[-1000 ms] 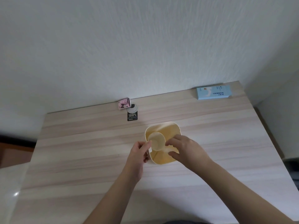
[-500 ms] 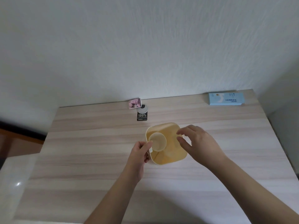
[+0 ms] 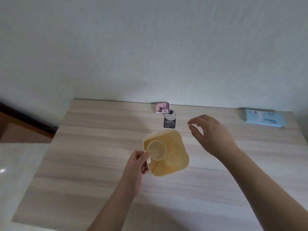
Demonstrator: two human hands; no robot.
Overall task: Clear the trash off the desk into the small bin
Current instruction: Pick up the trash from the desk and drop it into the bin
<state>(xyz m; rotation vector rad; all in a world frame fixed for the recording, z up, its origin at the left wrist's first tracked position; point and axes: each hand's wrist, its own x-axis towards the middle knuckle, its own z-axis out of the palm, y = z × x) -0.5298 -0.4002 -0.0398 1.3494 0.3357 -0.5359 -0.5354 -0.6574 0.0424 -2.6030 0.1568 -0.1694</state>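
Note:
A small cream-yellow bin (image 3: 176, 157) stands on the wooden desk (image 3: 93, 147), its top open. A round paper cup (image 3: 157, 150) sits inside the bin at its left side. My left hand (image 3: 138, 164) grips the bin's left rim, thumb over the edge next to the cup. My right hand (image 3: 211, 132) hovers above the desk to the right of the bin, fingers spread and holding nothing. Behind the bin lie a black tag printed "100%" (image 3: 169, 123) and a small pink packet (image 3: 162, 107) by the wall.
A light blue box (image 3: 260, 120) lies at the desk's far right corner against the white wall. A pale glossy surface (image 3: 16, 172) adjoins the desk's left edge. Dark floor shows at far left.
My right hand has lifted out of the bin and moved right and back, opening. The cup stays in the bin. The camera view has shifted left.

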